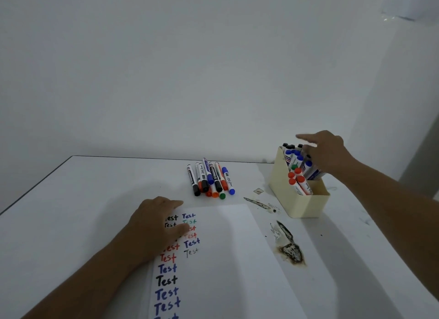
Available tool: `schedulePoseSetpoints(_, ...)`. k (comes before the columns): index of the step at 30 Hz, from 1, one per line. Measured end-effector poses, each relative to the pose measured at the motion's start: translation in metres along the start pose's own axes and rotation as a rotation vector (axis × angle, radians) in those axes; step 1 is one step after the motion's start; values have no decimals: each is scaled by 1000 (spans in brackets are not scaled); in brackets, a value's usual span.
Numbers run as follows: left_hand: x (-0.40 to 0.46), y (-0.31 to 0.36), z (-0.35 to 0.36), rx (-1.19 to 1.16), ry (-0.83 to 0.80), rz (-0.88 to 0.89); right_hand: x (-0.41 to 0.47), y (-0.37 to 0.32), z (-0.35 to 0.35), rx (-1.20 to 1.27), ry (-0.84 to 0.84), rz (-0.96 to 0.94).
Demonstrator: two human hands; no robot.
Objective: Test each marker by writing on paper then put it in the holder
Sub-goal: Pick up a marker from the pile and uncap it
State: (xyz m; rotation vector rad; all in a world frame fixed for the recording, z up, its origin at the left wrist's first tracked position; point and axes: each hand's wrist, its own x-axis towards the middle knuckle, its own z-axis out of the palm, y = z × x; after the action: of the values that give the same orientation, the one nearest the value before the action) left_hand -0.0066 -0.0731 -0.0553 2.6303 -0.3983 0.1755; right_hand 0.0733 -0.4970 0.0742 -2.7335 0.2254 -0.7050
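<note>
Head view: white table (83, 199) seen from above, listed nearest first.
Paper (225, 266): white sheet at 6 o'clock, flat on the table. Its left side carries two columns of the word "Test", repeated in black, blue, red and green ink; the lowest words run off the frame edge.
Left hand (154, 226): rests palm down on the sheet's upper left corner at 7 o'clock, fingers straight and slightly spread, holding nothing, covering parts of some words.
Stains (291, 249): brown, burnt-looking marks on the table at 5 o'clock, just right of the sheet.
Loose markers (210, 179): a small heap at 12 o'clock beyond the sheet, white barrels with black, blue, orange-red and green caps. Barrel print too small to read.
Holder (299, 199): cream rectangular box at 2 o'clock. Inside, capped markers stand tilted: orange-red caps nearest, one green, then blue, black at the back.
Right hand (327, 152): over the holder's far end, forefinger extended to 9 o'clock; whether the other fingers touch a marker, I cannot tell.
</note>
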Motion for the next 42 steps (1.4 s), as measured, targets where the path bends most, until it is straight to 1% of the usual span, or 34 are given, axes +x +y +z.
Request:
schedulePoseSetpoints(2, 0, 0, 0, -12, 6, 2, -11, -14, -8, 166, 111, -53)
schedulePoseSetpoints(4, 0, -1, 1, -23, 14, 3, -28, -43, -13, 208, 182, -150)
schedulePoseSetpoints(6, 1, -2, 2, -32, 13, -1, -53, -79, -12, 250, 175, -287)
schedulePoseSetpoints(8, 1, -4, 2, -42, 12, -7, -86, -112, -4, 346, 100, -353)
schedulePoseSetpoints(10, 1, -5, 3, -48, 26, -2, -117, -141, 10, 498, -46, -301)
schedulePoseSetpoints(13, 0, -6, 3, -41, 43, 3, -147, -163, 48, 823, -215, -87)
schedulePoseSetpoints(16, -2, -8, 2, -48, 49, 3, -167, -164, 85, 1008, -265, 161)
schedulePoseSetpoints(19, -2, -8, 1, -53, 58, 8, -177, -156, 103, 1088, -238, 304)
schedulePoseSetpoints(21, -1, -8, 1, -34, 57, 12, -176, -153, 107, 1137, -226, 328)
schedulePoseSetpoints(24, -2, -7, 1, -37, 40, 3, -175, -150, 110, 1133, -238, 333)
schedulePoseSetpoints(27, 1, -4, -2, -91, 23, -49, -172, -149, 113, 1157, -234, 338)
schedulePoseSetpoints(29, 8, -1, -5, -162, 52, -102, -170, -148, 114, 1177, -232, 337)
schedulePoseSetpoints(31, 18, 1, -9, -176, 64, -132, -170, -148, 115, 1183, -247, 337)
schedulePoseSetpoints(34, 41, -1, -19, -182, 11, -147, -170, -148, 115, 1196, -263, 326)
schedulePoseSetpoints(39, 70, 5, -23, 59, -180, -16, -170, -146, 114, 1225, -266, 319)
schedulePoseSetpoints(41, 76, 8, -22, 172, -229, 0, -169, -145, 115, 1245, -266, 316)
schedulePoseSetpoints(42, 77, 8, -21, 235, -229, -7, -169, -145, 115, 1259, -261, 318)
